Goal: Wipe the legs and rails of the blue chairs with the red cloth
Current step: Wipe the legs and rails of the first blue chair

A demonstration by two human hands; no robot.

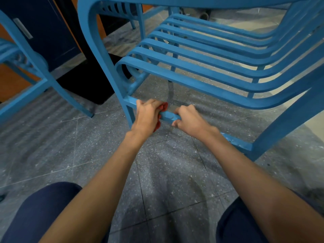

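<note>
Left hand (pixel 149 114): fingers curled over the red cloth (pixel 162 106), pressing it onto the low front rail (pixel 169 115) of the nearest blue chair (pixel 210 85). The cloth is bunched. It shows only at the fingertips and below the palm, and my hand covers the rest.

Right hand (pixel 190 120): wrapped bare around the same rail, just to the right of the cloth, thumb under and fingers over. A short stretch of bare rail shows between the two hands.

The rail runs from the chair's front left leg (pixel 128 113) to its right leg (pixel 273 137), low above the speckled grey floor (pixel 157 172).

Count:
- Red cloth: 1.
- Hands on the rail: 2.
- Blue chairs at least partly in view: 3. These are the one I hold, a second chair (pixel 26 50) at left and a third chair (pixel 114 7) behind, of which only the slats and a leg show.
- Knees (pixel 43 216) in dark blue: 2, at the bottom edge.

A dark blue cabinet door (pixel 43 32) stands behind the left chair.
</note>
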